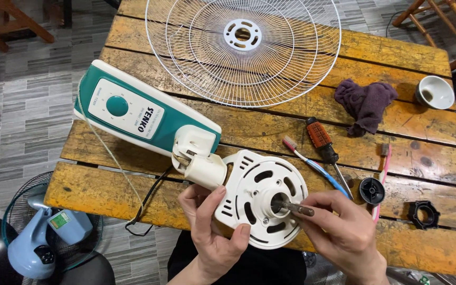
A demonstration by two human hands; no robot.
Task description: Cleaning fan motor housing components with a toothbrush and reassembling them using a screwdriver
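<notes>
Left hand (212, 227) clenched on the near-left rim of the white fan motor housing (262, 198), thumb on the front face, fingers wrapped behind. Right hand (339, 229) pinches the bare motor shaft (296, 207) between fingertips, just where it sticks out of the housing's centre hole.

Housing sits at the near edge of the wooden worktop (106, 190), tilted up toward the camera, attached by a white neck joint to the teal-and-white control base (143, 113) lying to the far left. Power cord (143, 211) hangs off the near edge.

Blade and guards are off: white wire guard (244, 50) lies flat at the far side, well apart. Right of the housing: screwdriver with brown handle (323, 145), blue toothbrush (312, 163), pink toothbrush (382, 174), black round cap (371, 190), black ring nut (424, 214). Purple rag (366, 103) and small white cup (435, 92) at far right.

Judgement: step in hand looks like checking or cleaning the shaft with the front stripped. Any next move on the shaft calls for the left hand to brace the housing steady, since it rests on the joint only.
</notes>
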